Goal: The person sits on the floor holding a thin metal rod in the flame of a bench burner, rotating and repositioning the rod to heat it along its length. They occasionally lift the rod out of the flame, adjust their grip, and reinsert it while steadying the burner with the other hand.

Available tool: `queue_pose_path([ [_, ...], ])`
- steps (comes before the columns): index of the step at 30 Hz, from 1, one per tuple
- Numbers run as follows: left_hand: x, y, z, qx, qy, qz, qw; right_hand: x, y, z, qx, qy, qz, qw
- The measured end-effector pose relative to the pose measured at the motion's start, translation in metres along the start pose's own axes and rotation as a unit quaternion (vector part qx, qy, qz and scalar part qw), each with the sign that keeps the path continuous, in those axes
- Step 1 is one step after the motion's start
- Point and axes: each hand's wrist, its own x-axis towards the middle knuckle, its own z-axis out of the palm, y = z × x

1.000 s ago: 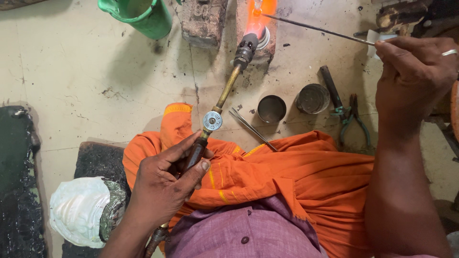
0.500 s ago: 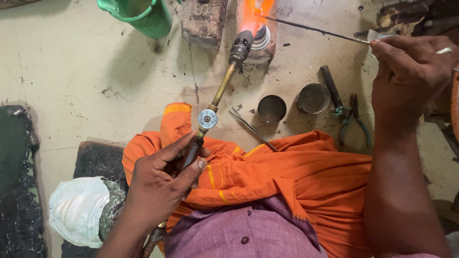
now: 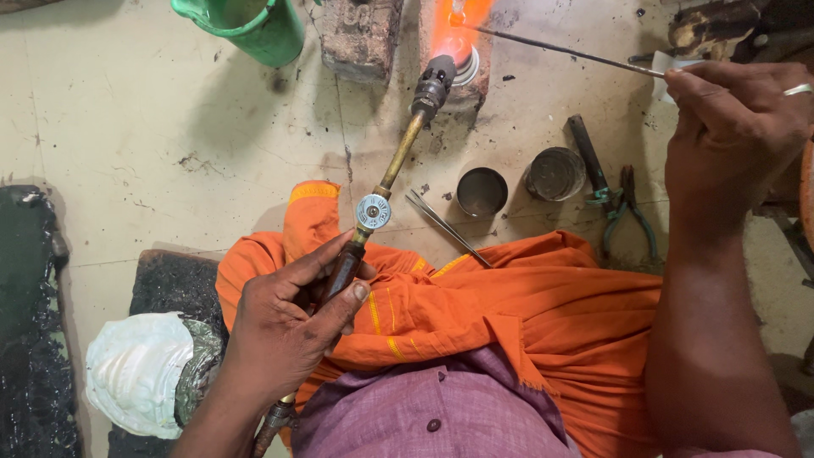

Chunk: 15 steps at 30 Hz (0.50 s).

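Observation:
My left hand (image 3: pixel 284 326) grips the dark handle of a brass gas torch (image 3: pixel 398 157) with a round silver valve knob. Its black nozzle points away from me at a small round metal piece (image 3: pixel 465 64) on a brick, and an orange flame (image 3: pixel 458 21) plays over it. My right hand (image 3: pixel 733 127), a ring on one finger, pinches a long thin metal rod (image 3: pixel 560 53) whose far tip reaches into the flame. An orange cloth (image 3: pixel 526 322) covers my lap.
Two small round tins (image 3: pixel 482 192) (image 3: pixel 553 174), tweezers (image 3: pixel 448 227) and green-handled pliers (image 3: pixel 626 208) lie on the floor ahead of my lap. A green bucket (image 3: pixel 254 25) and a second brick (image 3: pixel 360 34) stand at the top. A white cloth bundle (image 3: pixel 136 373) rests at lower left.
The torch has tilted slightly left with the flame staying on the piece. My right hand has shifted a little with the rod, which stays pointed into the flame.

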Motion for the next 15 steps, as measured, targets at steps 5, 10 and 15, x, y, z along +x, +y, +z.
queue_pose_path([
  [5, 0.0, 0.002, 0.0, 0.021, 0.003, -0.016, 1.0, 0.003, -0.004, -0.005, 0.019, -0.012, 0.017, 1.0],
  [10, 0.001, 0.003, 0.002, 0.016, 0.001, -0.006, 1.0, 0.005, -0.008, -0.009, 0.014, -0.007, 0.032, 0.999],
  [15, 0.002, 0.003, 0.003, 0.006, -0.004, -0.009, 1.0, 0.003, -0.008, -0.012, 0.047, 0.002, 0.045, 0.998],
])
